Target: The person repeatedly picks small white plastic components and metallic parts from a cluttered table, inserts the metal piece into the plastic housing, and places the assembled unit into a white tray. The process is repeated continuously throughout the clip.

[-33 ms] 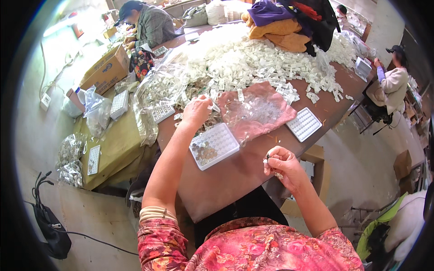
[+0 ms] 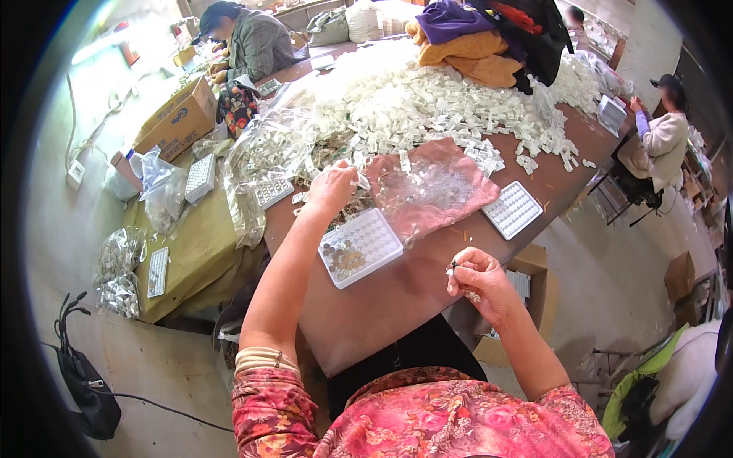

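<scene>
- Head view: left hand [image 2: 334,188] curled beside crumpled pink cloth [image 2: 445,215]; grip unclear.
- Right hand [image 2: 482,285] pinched a tiny dark-and-white piece [image 2: 452,268].
- White dimpled plastic tray [image 2: 376,231] lay between.
- Small-piece handling seemed in hand, next calling for delicate fingertips.

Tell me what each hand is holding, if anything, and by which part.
The right hand pinches a tiny dark-and-white piece; which part it grips is too small to tell. Whether the left hand holds anything is unclear.

Gap between tray [image 2: 374,268] and right hand [image 2: 489,291]
</scene>
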{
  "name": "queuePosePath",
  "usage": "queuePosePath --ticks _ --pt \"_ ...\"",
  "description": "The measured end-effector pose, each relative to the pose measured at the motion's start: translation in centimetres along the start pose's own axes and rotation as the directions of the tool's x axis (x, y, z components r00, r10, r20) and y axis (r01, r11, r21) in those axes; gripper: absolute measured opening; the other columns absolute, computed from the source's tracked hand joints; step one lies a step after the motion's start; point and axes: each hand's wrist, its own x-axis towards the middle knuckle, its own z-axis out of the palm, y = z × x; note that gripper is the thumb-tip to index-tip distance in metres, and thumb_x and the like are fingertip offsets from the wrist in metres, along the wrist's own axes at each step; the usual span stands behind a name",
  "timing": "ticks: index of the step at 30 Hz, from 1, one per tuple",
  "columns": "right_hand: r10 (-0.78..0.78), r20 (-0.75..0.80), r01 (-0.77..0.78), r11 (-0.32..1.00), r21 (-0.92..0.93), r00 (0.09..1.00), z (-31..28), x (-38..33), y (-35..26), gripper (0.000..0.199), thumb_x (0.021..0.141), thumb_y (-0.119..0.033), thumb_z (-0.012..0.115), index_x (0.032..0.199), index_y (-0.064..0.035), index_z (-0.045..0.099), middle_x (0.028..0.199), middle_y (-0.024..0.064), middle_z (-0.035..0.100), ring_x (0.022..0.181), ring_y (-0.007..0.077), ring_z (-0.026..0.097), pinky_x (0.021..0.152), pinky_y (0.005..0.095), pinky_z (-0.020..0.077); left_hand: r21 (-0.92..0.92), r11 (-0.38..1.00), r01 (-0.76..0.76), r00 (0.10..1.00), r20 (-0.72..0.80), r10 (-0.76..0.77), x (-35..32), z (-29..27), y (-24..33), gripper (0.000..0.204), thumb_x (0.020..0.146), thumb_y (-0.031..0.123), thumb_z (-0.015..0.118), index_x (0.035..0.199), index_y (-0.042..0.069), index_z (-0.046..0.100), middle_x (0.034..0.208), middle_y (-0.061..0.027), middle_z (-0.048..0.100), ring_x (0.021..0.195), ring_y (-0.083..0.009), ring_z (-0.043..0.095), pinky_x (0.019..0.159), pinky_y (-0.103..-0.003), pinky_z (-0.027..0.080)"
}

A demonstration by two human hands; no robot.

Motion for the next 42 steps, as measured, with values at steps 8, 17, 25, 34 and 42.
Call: queuePosePath --ticks 8,17,25,34,42 --pt "0.054 -0.029 -0.057 0.994 -0.097 0.998 -0.6 -0.1 -0.3 0.01 0.085 -0.007 0.07 0.092 -0.0045 0.063 0.082 0.0049 0.065 0.07 0.0126 0.063 0.064 0.0231 0.0497 -0.084 0.991 -0.107 0.994 -0.037 0.105 1.0 -0.6 -2.2 0.012 0.075 0.014 0.07 0.082 0.006 0.064 0.097 -0.011 0.063 0.091 -0.032 0.062 0.083 -0.038 0.048" --pt "0.049 0.074 -0.04 0.992 -0.123 0.996 2.6 1.9 -0.5 0.009 0.086 -0.003 0.067 0.093 -0.0012 0.063 0.082 0.0059 0.065 0.072 0.0144 0.063 0.067 0.0246 0.05 -0.824 0.56 0.089 0.971 -0.054 -0.233 -4.6 -4.6 1.4 0.038 0.083 0.009 0.069 0.118 0.003 0.055 0.09 -0.0038 0.065 0.076 -0.0094 0.061 0.061 -0.021 0.048" --pt "0.089 0.335 -0.055 0.993 -0.109 0.938 6.9 4.0 0.8 0.009 0.086 -0.004 0.066 0.092 0.001 0.061 0.08 0.0088 0.065 0.072 0.0168 0.063 0.07 0.028 0.0505 -0.757 -0.652 0.03 0.911 0.289 -0.294 -17.4 -0.5 11.1 0.019 0.093 0.014 0.061 0.11 0.006 0.056 0.095 -0.0038 0.065 0.077 -0.0116 0.063 0.063 -0.024 0.053" --pt "0.204 0.356 -0.23 0.973 0.032 0.912 7.3 1.5 4.1 0.011 0.09 -0.008 0.065 0.095 0.0009 0.061 0.089 0.0088 0.065 0.077 0.0142 0.064 0.073 0.026 0.0508 -0.861 -0.508 -0.012 0.905 0.206 -0.371 -20.0 1.6 15.6 0.031 0.099 0.01 0.045 0.127 -0.003 0.045 0.117 -0.0113 0.059 0.101 -0.0185 0.062 0.084 -0.026 0.052" --pt "0.166 0.3 -0.194 0.979 0.066 0.94 6.1 0.8 3.1 0.014 0.09 -0.009 0.064 0.099 0.0013 0.06 0.102 0.0096 0.064 0.079 0.0151 0.065 0.074 0.0272 0.0522 -0.897 -0.44 0.049 0.921 0.211 -0.328 -22.0 0.9 16.7 0.036 0.101 0.012 0.048 0.135 0.001 0.046 0.106 0.0014 0.058 0.09 -0.0047 0.055 0.083 -0.02 0.046"
